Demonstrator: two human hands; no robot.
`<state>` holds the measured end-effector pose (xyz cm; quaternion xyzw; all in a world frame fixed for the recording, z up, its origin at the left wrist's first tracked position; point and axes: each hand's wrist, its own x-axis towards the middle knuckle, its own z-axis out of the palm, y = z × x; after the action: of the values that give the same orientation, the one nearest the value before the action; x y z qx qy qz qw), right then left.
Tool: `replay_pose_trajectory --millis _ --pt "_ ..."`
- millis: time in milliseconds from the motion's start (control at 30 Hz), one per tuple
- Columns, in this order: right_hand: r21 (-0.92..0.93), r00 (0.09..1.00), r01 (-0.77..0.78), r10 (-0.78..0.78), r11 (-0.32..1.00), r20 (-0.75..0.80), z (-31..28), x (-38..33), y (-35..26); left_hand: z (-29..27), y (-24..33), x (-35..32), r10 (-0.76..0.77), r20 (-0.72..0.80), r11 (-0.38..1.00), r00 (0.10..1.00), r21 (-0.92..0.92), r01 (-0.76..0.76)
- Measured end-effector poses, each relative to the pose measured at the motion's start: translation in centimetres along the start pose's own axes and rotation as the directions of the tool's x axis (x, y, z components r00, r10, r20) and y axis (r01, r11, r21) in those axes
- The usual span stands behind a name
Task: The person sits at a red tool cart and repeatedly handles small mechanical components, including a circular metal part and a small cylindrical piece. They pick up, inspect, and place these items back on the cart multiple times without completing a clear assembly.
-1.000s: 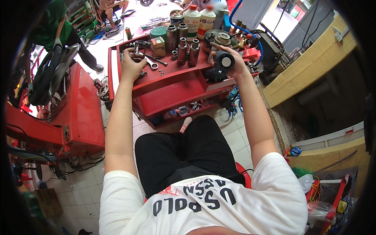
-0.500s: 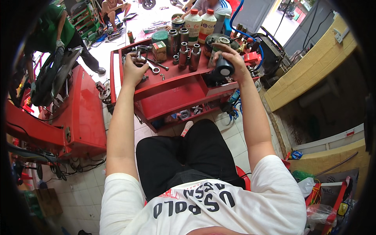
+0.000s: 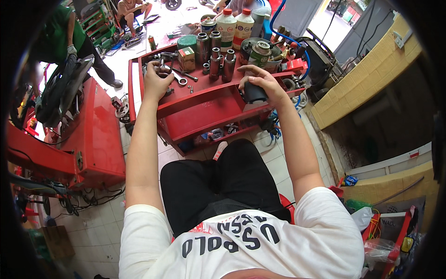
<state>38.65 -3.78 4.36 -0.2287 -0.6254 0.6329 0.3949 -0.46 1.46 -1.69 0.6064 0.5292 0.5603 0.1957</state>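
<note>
My right hand (image 3: pixel 267 83) is closed round a short black cylinder (image 3: pixel 254 94), tilted above the open right compartment of a red tool cart (image 3: pixel 204 116). What kind of part the cylinder is, I cannot make out. At the cart's left side my left hand (image 3: pixel 155 81) has its fingers curled among metal tools; whatever is between them is hidden. Beside those fingers lie a ring-ended wrench (image 3: pixel 182 81) and a dark bar (image 3: pixel 186 75). Several tall metal sockets (image 3: pixel 214 65) stand upright between my hands, near a small cardboard box (image 3: pixel 186 59).
White bottles with red caps (image 3: pixel 226 30) and a green can (image 3: pixel 260 55) stand at the cart's back. A blue hose (image 3: pixel 307 63) loops on the right. Left of me is a large red machine (image 3: pixel 100 135), with a person in green (image 3: pixel 58 35) behind it.
My right hand has come lower and slightly left with the black cylinder, uncovering the green can. My left hand stays among the tools. The view has shifted slightly.
</note>
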Motion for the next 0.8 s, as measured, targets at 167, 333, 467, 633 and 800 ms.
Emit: replay_pose_trajectory --millis 167,333,467,633,800 --pt "0.059 0.996 -0.042 0.046 0.997 -0.076 -0.1 0.6 0.0 0.2 0.5 -0.3 -0.002 0.001 1.0 1.0 -0.002 0.002" --pt "0.07 0.978 -0.147 0.156 0.987 -0.138 -0.2 1.4 -0.2 0.1 0.1 -0.2 -0.016 -0.004 1.0 1.0 -0.005 0.016" --pt "0.074 0.967 -0.186 0.196 0.98 -0.162 0.0 1.7 -0.3 0.1 -0.1 -0.1 0.001 -0.002 1.0 1.0 -0.006 -0.001" --pt "0.087 0.968 -0.155 0.169 0.984 -0.185 -0.2 1.7 0.3 0.0 0.0 -0.1 0.002 0.0 0.999 1.0 0.046 -0.002" --pt "0.055 0.975 -0.152 0.159 0.987 -0.153 -0.1 1.4 -0.1 0.0 0.3 -0.2 -0.001 0.02 0.999 1.0 0.048 0.0"
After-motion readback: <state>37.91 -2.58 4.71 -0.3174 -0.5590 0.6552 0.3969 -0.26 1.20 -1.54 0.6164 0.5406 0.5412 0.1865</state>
